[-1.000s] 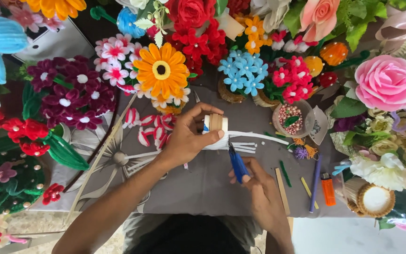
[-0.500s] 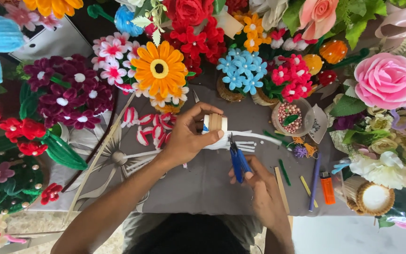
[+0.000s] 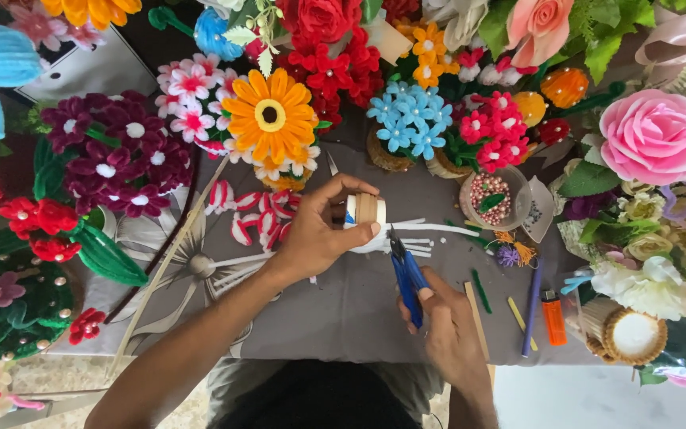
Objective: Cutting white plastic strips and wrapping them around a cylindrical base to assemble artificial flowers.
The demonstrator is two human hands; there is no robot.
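**Tape roll and pliers over a crowded craft table**

The left hand pinches a small beige tape roll between thumb and fingers, above the middle of the grey table cloth. The right hand is closed around blue-handled pliers, whose tip points at a bundle of white pipe cleaners just under the roll.

To the right, a clear round cup holds pink beads and 1 green leaf. At the near right, a wicker basket shows a pale disc inside.

Pipe-cleaner flowers ring the left, far and right edges, among them an orange daisy and a pink rose. An orange lighter and a purple stick lie right of the right hand. Bare cloth remains only near the person, between the 2 forearms.
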